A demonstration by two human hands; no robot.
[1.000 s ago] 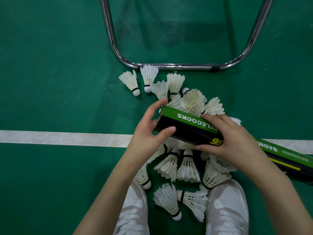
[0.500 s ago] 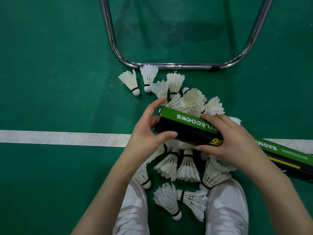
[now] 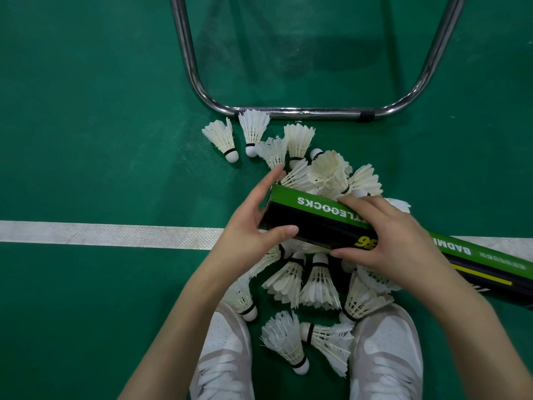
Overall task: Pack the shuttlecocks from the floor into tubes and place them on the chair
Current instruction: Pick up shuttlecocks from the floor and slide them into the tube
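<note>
Holding: both hands grip one green-and-black tube (image 3: 323, 223) above the shuttlecocks on the floor (image 3: 86, 140).
Left hand: the left hand (image 3: 248, 229) wraps the tube's near-left end, its fingers (image 3: 268, 183) curled over the far edge and the thumb pressed on the black near face; fingers clamped on the tube.
Right hand: the right hand (image 3: 395, 238) clasps the tube's middle, fingers laid across the green top over the white lettering and thumb under the yellow number; fingers clamped on the tube.
Tube: it lies nearly level, slanting from the left fingers down toward the right edge of the view, passing under the right wrist; whether its left end is capped or open cannot be told.
Shuttlecocks: a heap of white feather shuttlecocks (image 3: 317, 284) lies on the floor directly below and beyond the fingers, some hidden by the tube and hands.
Stragglers: two loose ones (image 3: 222, 138) lie beyond the left fingers, cork ends toward the viewer, just beside the chair frame (image 3: 300, 111).
Near ones: two more (image 3: 288, 342) lie below the wrists, between the white shoes (image 3: 386, 353).
Chair: only its chrome tube base shows, resting on the floor beyond the fingers; the seat is out of view.
Court line: a white line (image 3: 101, 233) runs across the floor, passing under the hands.
</note>
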